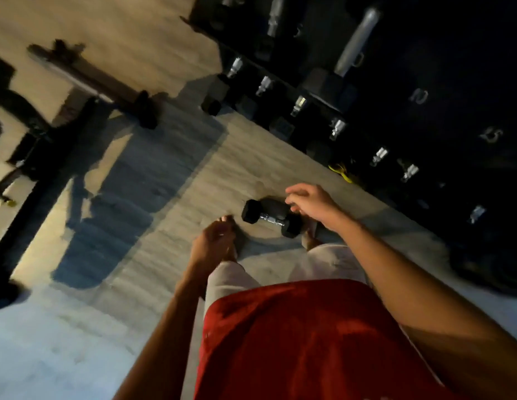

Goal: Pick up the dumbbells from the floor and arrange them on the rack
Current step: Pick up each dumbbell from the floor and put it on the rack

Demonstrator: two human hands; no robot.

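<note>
A small black hex dumbbell (271, 218) with a chrome handle lies on the grey floor just in front of my bare feet. My right hand (310, 201) hovers above its far right end, fingers loosely curled and holding nothing. My left hand (212, 241) hangs lower, left of the dumbbell, relaxed and holding nothing. The dark dumbbell rack (367, 90) runs diagonally across the upper right, with several black dumbbells with chrome handles on it. One more black dumbbell (212, 106) sits on the floor near the rack's far end.
A weight bench and dark machine frame (87, 79) stand at the upper left, casting long shadows over the floor. A yellow item (342, 171) lies under the rack. My red shirt and light shorts fill the lower middle. The view is tilted and dim.
</note>
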